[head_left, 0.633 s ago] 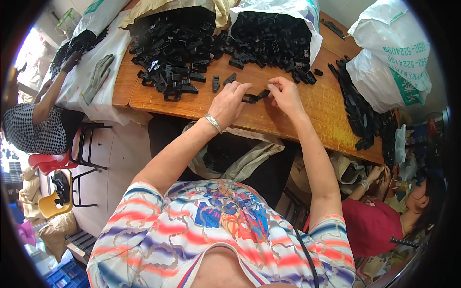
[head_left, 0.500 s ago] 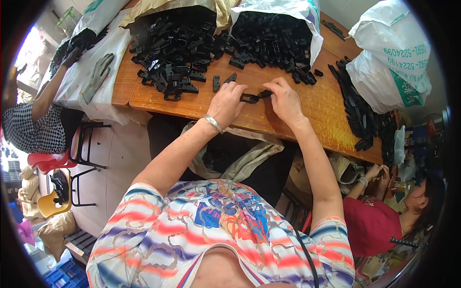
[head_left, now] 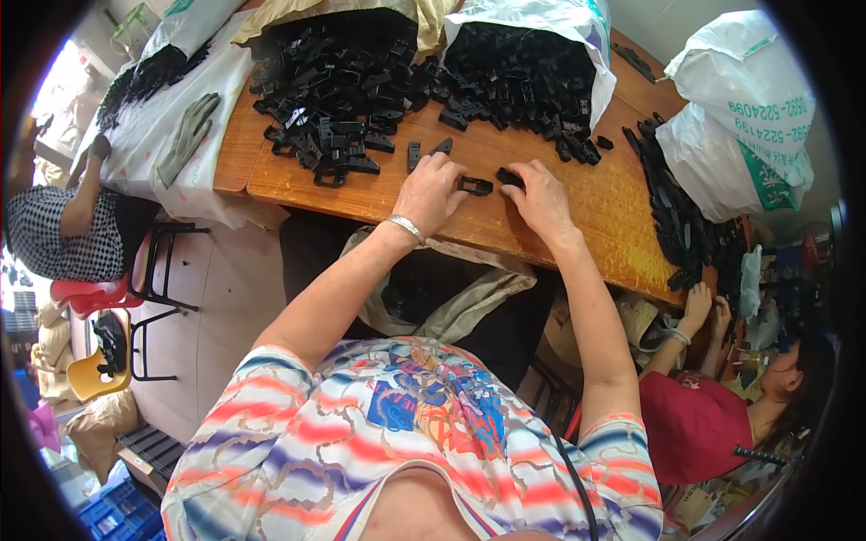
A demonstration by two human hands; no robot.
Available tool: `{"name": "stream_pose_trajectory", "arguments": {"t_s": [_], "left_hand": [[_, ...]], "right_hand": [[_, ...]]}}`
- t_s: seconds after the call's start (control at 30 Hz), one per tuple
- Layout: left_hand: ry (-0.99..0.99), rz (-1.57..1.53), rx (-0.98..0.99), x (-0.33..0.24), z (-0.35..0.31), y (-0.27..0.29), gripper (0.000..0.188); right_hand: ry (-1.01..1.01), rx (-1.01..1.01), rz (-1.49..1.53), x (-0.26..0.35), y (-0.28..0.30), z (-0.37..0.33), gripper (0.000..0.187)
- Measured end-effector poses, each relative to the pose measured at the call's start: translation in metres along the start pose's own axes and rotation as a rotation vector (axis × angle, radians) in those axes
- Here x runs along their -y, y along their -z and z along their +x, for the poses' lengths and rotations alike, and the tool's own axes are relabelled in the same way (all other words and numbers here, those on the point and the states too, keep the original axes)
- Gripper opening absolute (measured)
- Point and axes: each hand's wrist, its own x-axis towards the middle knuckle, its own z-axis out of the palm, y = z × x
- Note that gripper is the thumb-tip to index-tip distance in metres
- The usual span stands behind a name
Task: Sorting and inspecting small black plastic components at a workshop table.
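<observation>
A wooden table [head_left: 577, 212] with an orange-brown top carries everything. Two heaps of black plastic parts lie on its far side: the left heap [head_left: 338, 86] spills from a tan sack, the right heap [head_left: 514, 77] from a white sack [head_left: 550, 18]. A few loose black parts [head_left: 424, 151] lie between the heaps and the near edge. A row of black parts [head_left: 672, 212] runs along the right side, beside a white bag [head_left: 749, 117]. At the left end, a white sheet [head_left: 149, 144] holds a grey glove [head_left: 188, 135].
</observation>
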Motion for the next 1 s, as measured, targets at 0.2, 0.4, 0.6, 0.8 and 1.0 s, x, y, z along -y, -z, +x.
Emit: {"name": "stream_pose_trajectory", "arguments": {"t_s": [0.2, 0.4, 0.6, 0.8, 1.0], "left_hand": [[0.03, -0.037, 0.002, 0.004, 0.003, -0.002, 0.027], [0.063, -0.046, 0.014, 0.001, 0.004, -0.001, 0.025], [0.074, -0.069, 0.028, 0.0, 0.004, 0.001, 0.023], [0.114, -0.053, 0.068, -0.002, 0.006, 0.001, 0.023], [0.135, -0.046, 0.096, -0.001, 0.007, 0.002, 0.025]], "right_hand": [[0.047, -0.102, 0.273, 0.018, 0.003, -0.003, 0.021], [0.19, -0.083, 0.213, 0.033, -0.011, -0.003, 0.023], [0.187, -0.034, 0.195, 0.03, -0.009, 0.0, 0.023], [0.159, -0.015, 0.25, 0.032, -0.005, 0.002, 0.027], [0.214, -0.031, 0.168, 0.031, -0.011, 0.004, 0.023]]}}
